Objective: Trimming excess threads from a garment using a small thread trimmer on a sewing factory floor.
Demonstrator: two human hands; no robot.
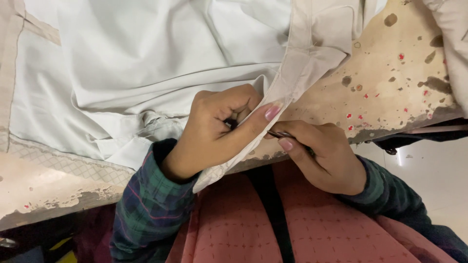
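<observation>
Your left hand (214,129) is curling shut around the beige folded hem band (297,68) of the pale grey-white cotton cloth (146,53), thumb pressing the band flat against the bent fingers. Your right hand (324,156) is sitting just beside it, fingers closing on a small dark metal tool (279,134) — its tip is touching the band's edge, right under your left thumb. The cloth is lying spread over the worn, chipped beige table (390,83) — the band is trailing off the near edge toward your lap.
</observation>
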